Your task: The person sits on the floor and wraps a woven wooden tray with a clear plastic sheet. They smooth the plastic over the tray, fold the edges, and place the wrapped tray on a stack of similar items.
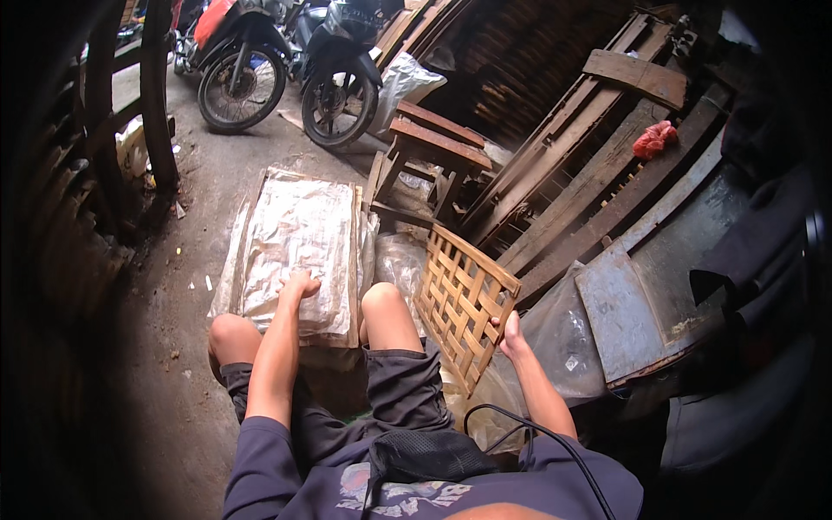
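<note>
My right hand (511,330) grips the lower right edge of a woven bamboo lattice panel (463,299), which is tilted upright beside my knee. The panel has a wooden frame strip along its top edge. My left hand (300,285) rests on or just above a crinkled, whitish plastic sheet (296,227). That sheet lies over a flat rectangular stack in front of my knees, with layered edges showing at its sides. The left fingers look partly curled, and nothing is seen held in them.
A wooden stool (442,140) stands beyond the stack, near two parked motorcycles (244,78). Long wooden planks (585,188), a red plastic bag (654,140) and a worn metal-like sheet (617,318) lie on the right. Clear plastic (562,338) bunches beside the panel. Dark wooden posts (159,97) rise at left.
</note>
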Available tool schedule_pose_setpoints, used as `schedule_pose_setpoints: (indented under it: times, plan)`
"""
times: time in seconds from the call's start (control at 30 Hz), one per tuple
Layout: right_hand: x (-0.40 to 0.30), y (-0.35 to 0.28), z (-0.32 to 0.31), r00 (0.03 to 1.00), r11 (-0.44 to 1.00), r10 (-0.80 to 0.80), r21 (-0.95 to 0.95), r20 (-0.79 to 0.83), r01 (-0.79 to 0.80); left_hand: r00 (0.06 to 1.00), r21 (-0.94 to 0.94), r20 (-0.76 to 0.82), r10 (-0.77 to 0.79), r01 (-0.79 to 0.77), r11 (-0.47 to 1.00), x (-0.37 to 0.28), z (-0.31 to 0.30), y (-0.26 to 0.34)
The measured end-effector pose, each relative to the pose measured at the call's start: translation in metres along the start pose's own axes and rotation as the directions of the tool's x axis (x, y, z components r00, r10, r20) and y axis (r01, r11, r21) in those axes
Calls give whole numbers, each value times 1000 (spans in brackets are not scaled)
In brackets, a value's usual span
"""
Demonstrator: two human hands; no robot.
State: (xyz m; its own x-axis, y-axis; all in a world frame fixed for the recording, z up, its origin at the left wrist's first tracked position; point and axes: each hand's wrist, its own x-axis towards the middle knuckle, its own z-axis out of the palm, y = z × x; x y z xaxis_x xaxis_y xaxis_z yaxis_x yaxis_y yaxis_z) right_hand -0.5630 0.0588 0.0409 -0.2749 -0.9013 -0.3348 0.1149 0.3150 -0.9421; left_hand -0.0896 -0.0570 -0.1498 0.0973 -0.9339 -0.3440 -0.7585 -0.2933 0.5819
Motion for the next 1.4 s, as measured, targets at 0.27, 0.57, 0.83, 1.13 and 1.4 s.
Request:
schedule_pose_setpoints:
  times: [0.27, 0.57, 0.83, 1.13, 1.4]
  plan:
    - [44, 3, 11, 977, 980, -112, 141, -184, 139, 987, -17, 153, -57, 60, 998, 19, -13, -20]
    - [70, -19, 2, 907, 966, -169, 116, -385, 230, 959, 72, 184, -215, 205, 976, -42, -16, 43]
    - [104, -51, 10, 892, 965, -260, -133, -369, 227, 975, 198, 156, -160, 128, 972, -38, 11, 42]
    - [101, -89, 45, 832, 817, -360, -573, -421, 64, 981, 120, 88, -175, 164, 979, -47, -1, 26]
    - [93, -95, 33, 715, 708, -526, -703, -460, 68, 977, -26, 72, -202, 204, 979, -47, -8, 19]
